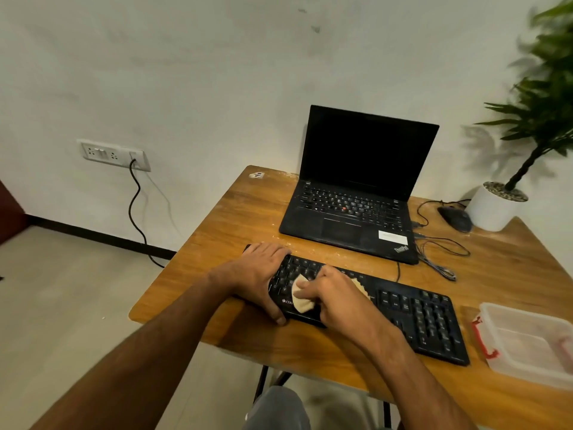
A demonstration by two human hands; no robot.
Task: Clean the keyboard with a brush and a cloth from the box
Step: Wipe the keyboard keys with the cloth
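Note:
A black keyboard [412, 315] lies across the front of the wooden table [235, 218]. My left hand [257, 274] grips the keyboard's left end, fingers over the far edge and thumb at the near edge. My right hand [333, 296] holds a beige cloth [302, 301] bunched in its fingers and presses it onto the keys left of the middle. The clear plastic box [527, 339] with red latches stands at the table's right front. No brush is in sight.
An open black laptop [356, 193] stands behind the keyboard. A black mouse [455, 218] and tangled cables [440, 249] lie to its right, next to a white plant pot [493, 209]. A wall socket [113, 155] with a hanging cable is on the left.

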